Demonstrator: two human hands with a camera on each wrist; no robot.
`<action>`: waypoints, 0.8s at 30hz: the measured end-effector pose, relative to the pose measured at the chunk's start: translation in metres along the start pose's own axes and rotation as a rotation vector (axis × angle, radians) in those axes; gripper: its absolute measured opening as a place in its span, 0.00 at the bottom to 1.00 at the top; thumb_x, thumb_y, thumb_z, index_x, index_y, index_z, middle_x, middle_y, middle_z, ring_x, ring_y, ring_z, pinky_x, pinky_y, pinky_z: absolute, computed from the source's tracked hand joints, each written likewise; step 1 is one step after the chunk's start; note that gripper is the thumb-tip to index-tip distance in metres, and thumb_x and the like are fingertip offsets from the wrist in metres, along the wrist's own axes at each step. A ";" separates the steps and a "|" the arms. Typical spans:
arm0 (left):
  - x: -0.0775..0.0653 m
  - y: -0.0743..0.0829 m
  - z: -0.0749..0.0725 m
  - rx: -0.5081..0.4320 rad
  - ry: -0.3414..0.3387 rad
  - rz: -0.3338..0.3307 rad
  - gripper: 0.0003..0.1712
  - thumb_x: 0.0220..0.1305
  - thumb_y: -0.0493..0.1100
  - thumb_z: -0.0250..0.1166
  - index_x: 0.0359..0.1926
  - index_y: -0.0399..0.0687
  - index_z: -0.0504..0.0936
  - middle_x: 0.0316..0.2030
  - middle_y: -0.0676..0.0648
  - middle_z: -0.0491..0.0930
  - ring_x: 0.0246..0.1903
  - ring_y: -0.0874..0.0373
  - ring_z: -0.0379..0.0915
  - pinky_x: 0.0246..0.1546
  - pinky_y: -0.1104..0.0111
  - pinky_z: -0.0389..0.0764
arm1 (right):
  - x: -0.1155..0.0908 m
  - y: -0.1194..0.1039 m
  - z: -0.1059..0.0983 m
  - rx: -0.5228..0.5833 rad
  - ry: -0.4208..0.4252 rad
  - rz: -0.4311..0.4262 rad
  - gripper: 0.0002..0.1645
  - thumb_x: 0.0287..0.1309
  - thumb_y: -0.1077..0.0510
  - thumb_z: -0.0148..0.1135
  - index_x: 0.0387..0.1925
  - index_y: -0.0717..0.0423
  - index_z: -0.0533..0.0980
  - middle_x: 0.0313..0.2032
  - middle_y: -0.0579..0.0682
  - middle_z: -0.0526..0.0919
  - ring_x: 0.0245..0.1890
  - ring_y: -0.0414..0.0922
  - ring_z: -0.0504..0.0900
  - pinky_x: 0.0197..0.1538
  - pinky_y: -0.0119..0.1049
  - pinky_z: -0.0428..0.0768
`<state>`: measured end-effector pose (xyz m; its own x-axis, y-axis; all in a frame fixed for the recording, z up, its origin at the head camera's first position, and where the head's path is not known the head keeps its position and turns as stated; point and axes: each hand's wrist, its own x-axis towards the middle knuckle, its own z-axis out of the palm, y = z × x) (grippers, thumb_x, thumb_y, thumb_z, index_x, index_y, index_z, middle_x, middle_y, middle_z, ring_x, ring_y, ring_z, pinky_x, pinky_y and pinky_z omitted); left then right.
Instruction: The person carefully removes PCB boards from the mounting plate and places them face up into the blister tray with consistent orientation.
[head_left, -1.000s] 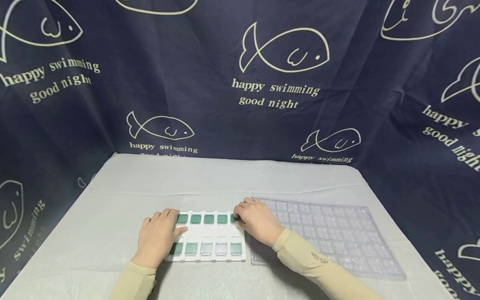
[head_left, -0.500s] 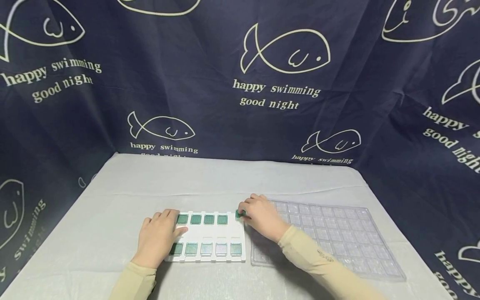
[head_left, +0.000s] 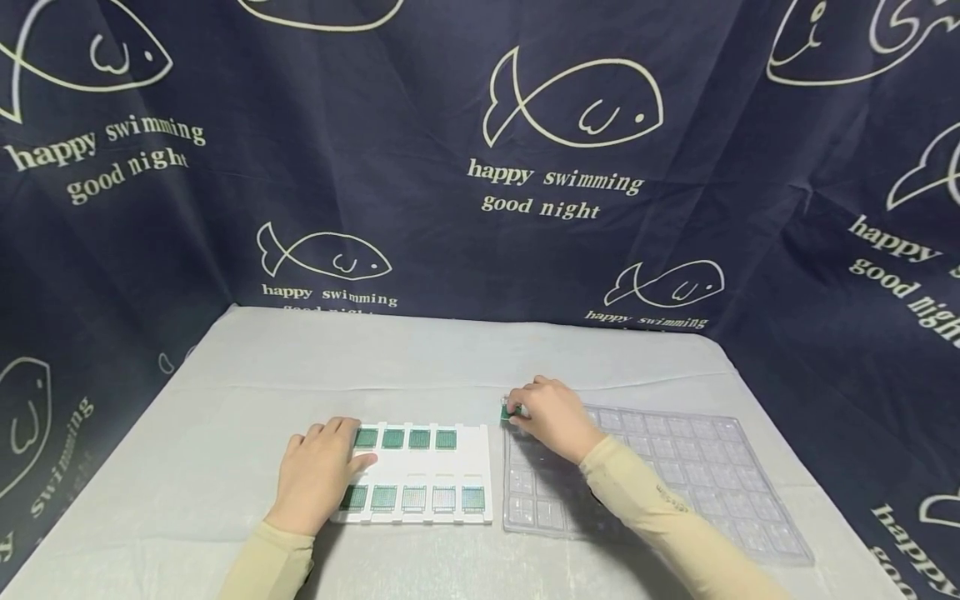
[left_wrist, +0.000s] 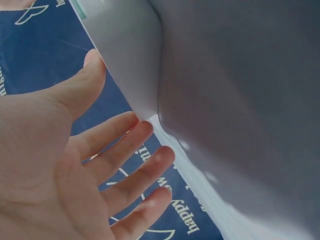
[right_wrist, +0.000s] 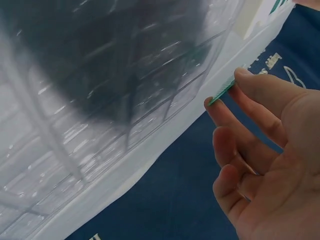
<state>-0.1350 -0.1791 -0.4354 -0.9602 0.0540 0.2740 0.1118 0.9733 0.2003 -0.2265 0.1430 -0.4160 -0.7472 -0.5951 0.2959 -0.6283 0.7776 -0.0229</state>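
Observation:
Between thumb and fingers my right hand (head_left: 555, 417) pinches a small green circuit board (head_left: 512, 413), held over the far left corner of the clear plastic compartment tray (head_left: 675, 450). The right wrist view shows that board (right_wrist: 222, 92) nearly edge-on between the fingertips. My left hand (head_left: 311, 475) rests on the left end of a white holder (head_left: 420, 462), fingers extended over its edge. Two rows of square green boards sit in this holder, such as one board (head_left: 446, 439) at the right of the far row; the slot at that row's right end is bare white.
Both trays lie side by side on a table with a white cloth (head_left: 420, 350), a narrow gap between them. A dark blue curtain (head_left: 420, 150) with fish drawings hangs behind and at both sides. The table's far edge meets the curtain.
My right hand has lifted the green circuit board out of the holder's far right slot and carried it right, over the clear tray's corner. The left hand has stayed in place.

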 end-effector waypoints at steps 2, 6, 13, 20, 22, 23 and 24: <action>0.000 0.000 0.000 -0.001 -0.005 0.000 0.32 0.54 0.55 0.76 0.55 0.39 0.82 0.49 0.41 0.85 0.44 0.42 0.81 0.39 0.54 0.73 | -0.001 0.004 0.001 -0.006 -0.005 0.013 0.10 0.47 0.56 0.81 0.31 0.48 0.85 0.32 0.42 0.90 0.32 0.42 0.79 0.41 0.40 0.80; 0.000 -0.001 0.000 -0.001 -0.007 0.005 0.32 0.54 0.55 0.76 0.54 0.40 0.82 0.48 0.41 0.86 0.44 0.42 0.81 0.38 0.54 0.74 | -0.001 0.010 0.003 -0.014 0.014 0.012 0.11 0.45 0.57 0.81 0.30 0.48 0.85 0.30 0.42 0.90 0.31 0.43 0.80 0.41 0.41 0.80; -0.001 -0.002 0.003 -0.003 0.003 0.000 0.32 0.55 0.55 0.76 0.55 0.40 0.81 0.48 0.41 0.85 0.44 0.42 0.81 0.39 0.54 0.74 | 0.001 0.016 0.006 0.001 -0.005 0.028 0.10 0.46 0.59 0.81 0.31 0.49 0.85 0.31 0.44 0.90 0.32 0.44 0.81 0.41 0.42 0.81; 0.000 -0.001 0.003 -0.009 0.004 -0.005 0.32 0.54 0.54 0.76 0.55 0.40 0.81 0.49 0.41 0.85 0.44 0.42 0.81 0.39 0.55 0.73 | 0.002 0.016 0.006 -0.008 -0.066 0.043 0.09 0.48 0.58 0.79 0.33 0.49 0.86 0.32 0.44 0.90 0.33 0.45 0.84 0.43 0.43 0.82; -0.001 -0.001 0.002 -0.010 0.007 -0.002 0.32 0.54 0.54 0.76 0.55 0.40 0.81 0.48 0.41 0.85 0.43 0.43 0.81 0.38 0.56 0.73 | 0.002 0.016 0.007 -0.013 -0.077 0.046 0.09 0.49 0.57 0.79 0.34 0.49 0.87 0.32 0.44 0.91 0.33 0.45 0.84 0.43 0.44 0.82; -0.001 -0.001 0.002 -0.010 0.008 -0.001 0.32 0.54 0.54 0.76 0.54 0.40 0.81 0.48 0.41 0.85 0.43 0.43 0.81 0.38 0.56 0.73 | 0.002 0.016 0.007 -0.015 -0.081 0.048 0.09 0.50 0.57 0.79 0.34 0.49 0.87 0.32 0.44 0.91 0.33 0.45 0.84 0.44 0.44 0.82; -0.001 -0.001 0.002 -0.010 0.008 0.000 0.32 0.54 0.54 0.76 0.54 0.40 0.81 0.48 0.41 0.86 0.43 0.43 0.81 0.38 0.56 0.73 | 0.002 0.015 0.007 -0.018 -0.084 0.049 0.09 0.50 0.57 0.79 0.34 0.49 0.87 0.32 0.44 0.91 0.33 0.45 0.85 0.45 0.44 0.82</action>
<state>-0.1350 -0.1801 -0.4378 -0.9580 0.0522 0.2820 0.1146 0.9710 0.2098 -0.2391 0.1525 -0.4223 -0.7926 -0.5709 0.2142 -0.5876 0.8090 -0.0179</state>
